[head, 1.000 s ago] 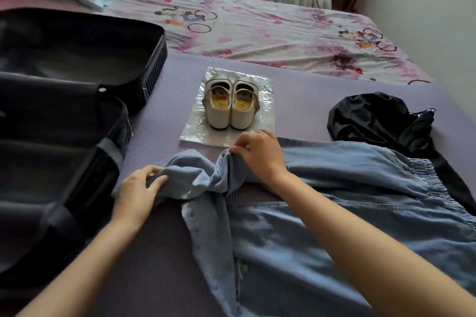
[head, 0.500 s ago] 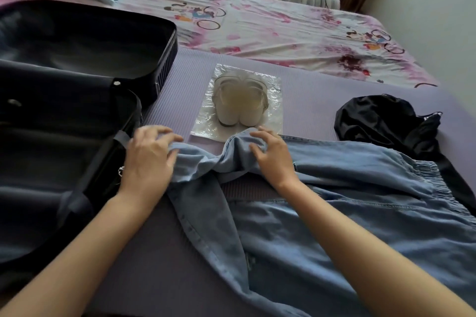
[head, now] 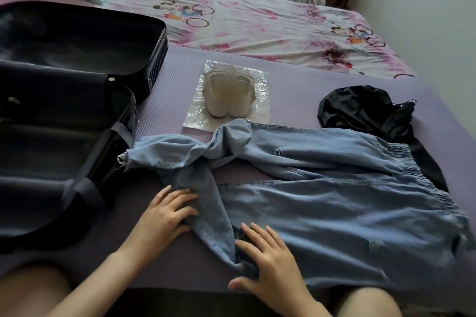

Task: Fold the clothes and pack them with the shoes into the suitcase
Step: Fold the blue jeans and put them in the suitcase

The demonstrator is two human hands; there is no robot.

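**Early yet: jeans spread flat, nothing packed**

The purple mat (head: 296,85) on the bed carried everything. At its left edge the black suitcase (head: 59,141) lay open, and nothing could be seen in it. The blue jeans (head: 329,203) sprawled across the near middle with the elastic waist to the right. One leg was twisted, its frayed hem touching the suitcase rim. A crumpled black garment (head: 365,110) sat just behind the waistband. The pale shoes (head: 228,98), blurred, stood on a clear plastic bag (head: 260,116) beyond the jeans.

The left hand (head: 164,213) lay flat, fingers spread, on the nearer trouser leg. The right hand (head: 270,257) likewise pressed the denim with straight fingers, gripping nothing.

This looked like the smoothing before a first fold. Next, the twisted leg probably wanted untangling and laying over its partner.
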